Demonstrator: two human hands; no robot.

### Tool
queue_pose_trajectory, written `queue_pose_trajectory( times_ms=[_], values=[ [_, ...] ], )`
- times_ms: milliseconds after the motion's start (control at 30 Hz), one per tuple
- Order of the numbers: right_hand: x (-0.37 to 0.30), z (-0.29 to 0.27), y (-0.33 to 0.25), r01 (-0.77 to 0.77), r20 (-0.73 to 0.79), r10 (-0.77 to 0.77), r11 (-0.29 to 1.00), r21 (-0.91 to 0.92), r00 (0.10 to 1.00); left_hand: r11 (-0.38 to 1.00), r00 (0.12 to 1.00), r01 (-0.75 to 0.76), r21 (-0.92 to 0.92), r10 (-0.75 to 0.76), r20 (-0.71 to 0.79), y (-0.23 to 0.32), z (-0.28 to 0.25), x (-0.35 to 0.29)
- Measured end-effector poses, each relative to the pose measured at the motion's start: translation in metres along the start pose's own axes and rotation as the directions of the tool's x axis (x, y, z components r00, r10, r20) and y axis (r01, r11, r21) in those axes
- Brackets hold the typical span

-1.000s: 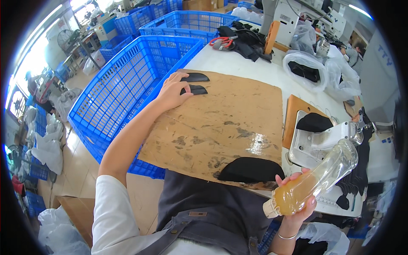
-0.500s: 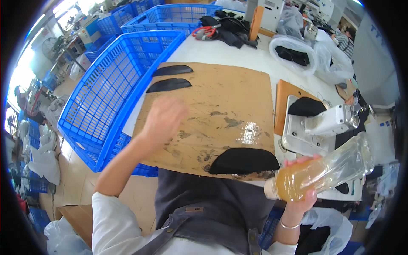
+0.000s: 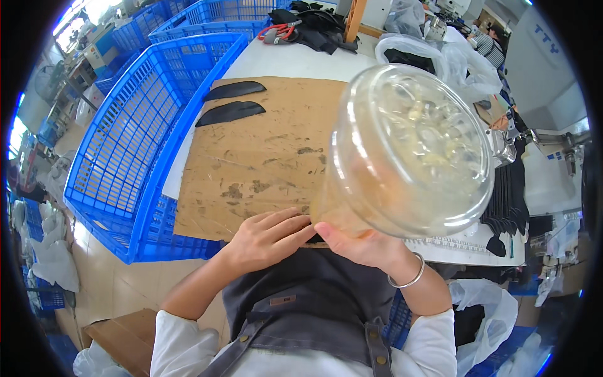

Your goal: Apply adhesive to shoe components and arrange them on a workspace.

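My right hand (image 3: 370,249) grips a clear plastic bottle (image 3: 414,157) of yellowish liquid, tipped with its round base up towards me. The bottle's mouth is hidden behind its own body. At the near edge of a stained cardboard sheet (image 3: 251,157), my left hand (image 3: 267,239) lies with fingers stretched out, beside the bottle's lower end. A sliver of a black curved piece (image 3: 319,239) shows between the hands; the rest is covered. Farther off on the cardboard lie two more black curved pieces, one (image 3: 235,90) behind the other (image 3: 230,113).
A large blue plastic crate (image 3: 125,151) leans along the table's left side. Red-handled scissors (image 3: 276,31) and black cloth (image 3: 314,31) lie at the back. Black strips (image 3: 507,195) and a ruler (image 3: 455,244) are on the right, where the bottle hides much of a machine.
My right hand has brought the bottle left over the cardboard and upended it. The left hand has come down from mid-sheet to the near edge by the black piece. The view has shifted.
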State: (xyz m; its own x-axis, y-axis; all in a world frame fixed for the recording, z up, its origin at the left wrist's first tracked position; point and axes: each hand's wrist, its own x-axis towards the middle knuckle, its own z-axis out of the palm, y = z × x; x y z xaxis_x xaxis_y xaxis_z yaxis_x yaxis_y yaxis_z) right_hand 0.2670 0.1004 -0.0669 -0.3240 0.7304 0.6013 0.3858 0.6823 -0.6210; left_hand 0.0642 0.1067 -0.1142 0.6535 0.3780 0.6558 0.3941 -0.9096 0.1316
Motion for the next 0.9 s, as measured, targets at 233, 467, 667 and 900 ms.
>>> queue_pose_trajectory(
  times_ms=[233,467,667,900],
  values=[
    [0.008,0.013,0.005,-0.01,-0.127,0.037,0.978,0.21,0.991,0.987,0.985,0.156,-0.047,-0.152,0.083,0.008,-0.005,-0.003],
    [0.001,-0.04,0.006,0.134,-0.014,-0.151,0.915,-0.381,0.988,0.997,0.992,0.069,0.018,-0.071,0.104,0.002,0.005,-0.005],
    [-0.057,-0.088,-0.004,-0.507,-0.392,0.398,0.83,-0.231,0.83,0.978,0.983,0.182,-0.101,-0.18,0.028,0.003,0.007,0.004],
    [-0.04,-0.063,-0.028,-0.222,-0.558,0.174,0.975,-0.02,0.811,0.879,0.951,0.271,-0.394,-0.307,-0.032,-0.002,0.015,0.012]
  ],
)
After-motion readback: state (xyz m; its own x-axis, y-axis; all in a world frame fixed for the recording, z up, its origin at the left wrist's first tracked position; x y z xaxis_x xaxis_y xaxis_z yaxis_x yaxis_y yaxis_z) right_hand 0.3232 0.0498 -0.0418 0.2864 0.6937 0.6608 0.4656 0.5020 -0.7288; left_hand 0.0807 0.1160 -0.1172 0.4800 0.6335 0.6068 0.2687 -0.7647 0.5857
